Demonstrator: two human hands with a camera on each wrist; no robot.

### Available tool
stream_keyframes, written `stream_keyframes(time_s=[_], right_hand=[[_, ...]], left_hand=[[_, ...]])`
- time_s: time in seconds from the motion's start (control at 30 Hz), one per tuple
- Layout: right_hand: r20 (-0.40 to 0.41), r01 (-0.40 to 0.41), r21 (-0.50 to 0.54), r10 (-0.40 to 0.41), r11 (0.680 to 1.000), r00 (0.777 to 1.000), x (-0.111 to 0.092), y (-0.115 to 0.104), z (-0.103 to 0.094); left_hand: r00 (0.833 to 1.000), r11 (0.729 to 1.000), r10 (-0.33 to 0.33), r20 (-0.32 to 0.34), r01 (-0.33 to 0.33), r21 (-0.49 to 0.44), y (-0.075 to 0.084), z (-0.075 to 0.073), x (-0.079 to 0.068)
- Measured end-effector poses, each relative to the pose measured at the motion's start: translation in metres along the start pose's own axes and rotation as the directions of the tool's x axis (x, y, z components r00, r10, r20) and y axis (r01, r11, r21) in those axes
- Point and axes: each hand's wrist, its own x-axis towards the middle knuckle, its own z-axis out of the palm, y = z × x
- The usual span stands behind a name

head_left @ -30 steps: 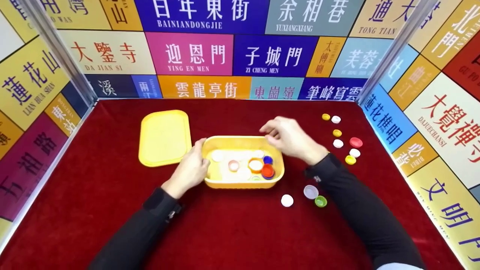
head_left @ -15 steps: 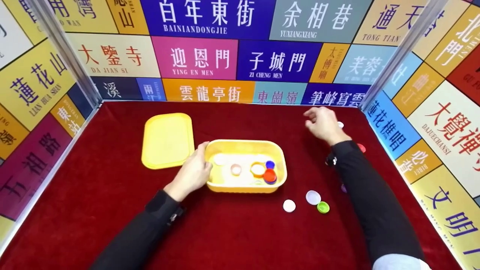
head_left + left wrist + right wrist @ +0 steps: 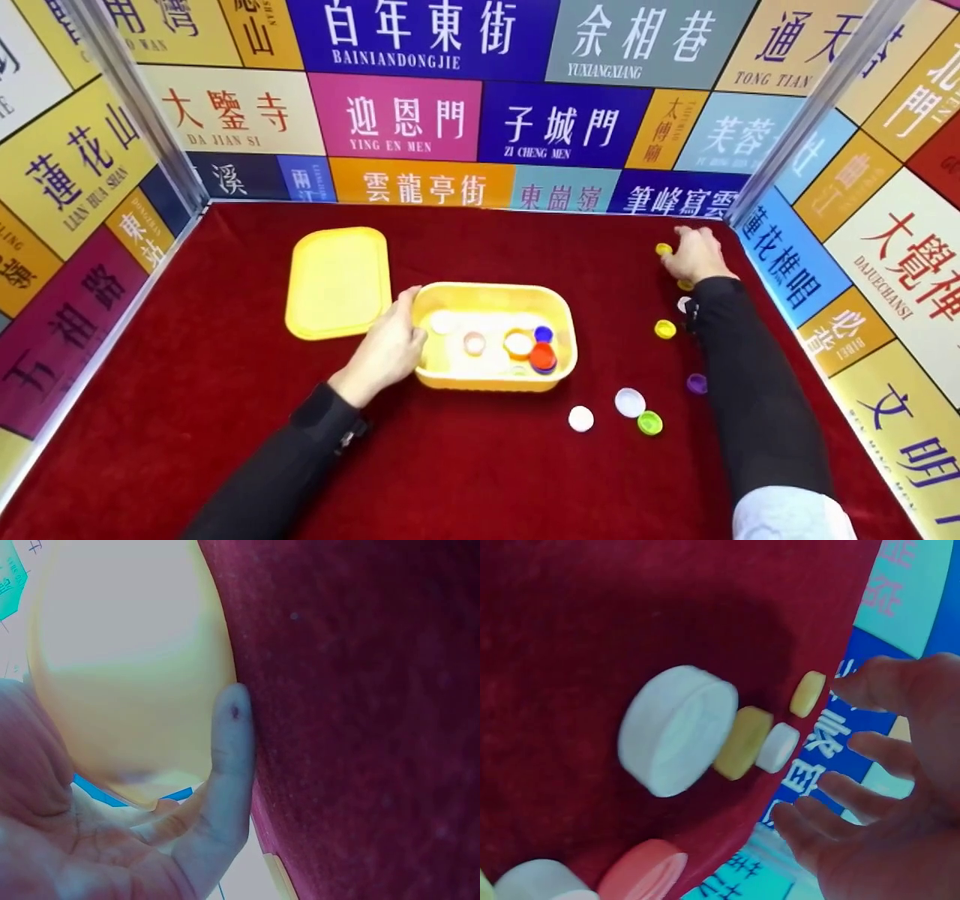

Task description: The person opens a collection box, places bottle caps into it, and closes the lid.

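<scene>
Yellow box stays gripped by left hand; right hand, loose-fingered, has neared yellow cap.

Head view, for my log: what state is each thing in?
Yellow container: open, upright, caps inside
Yellow lid: off, flat on the red cloth
Left hand: grips the container's left end
Right hand: holds nothing visible, beside a yellow cap
Front white cap: loose, touching no other
Green cap: touching the pale lilac cap
Purple cap: lying loose
</scene>
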Motion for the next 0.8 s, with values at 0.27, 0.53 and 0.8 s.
stream_keyframes(time_s=[0.27, 0.53, 0.8], right_hand=[[0.0, 0.053, -0.046, -0.053, 0.998, 0.999, 0.0, 0.013, 0.01], [-0.103, 0.052, -0.03, -0.055, 0.998, 0.993, -0.004, 0.013, 0.015], [-0.139, 0.048, 0.007, -0.046, 0.999, 0.989, -0.012, 0.01, 0.015]], left_hand=[[1.0, 1.0, -0.012, 0.0, 0.012, -0.003, 0.0, -0.001, 0.0], [1.0, 1.0, -0.01, 0.002, 0.01, 0.009, 0.001, 0.0, 0.0], [1.0, 1.0, 0.002, -0.002, -0.002, -0.003, 0.0, -0.001, -0.001]])
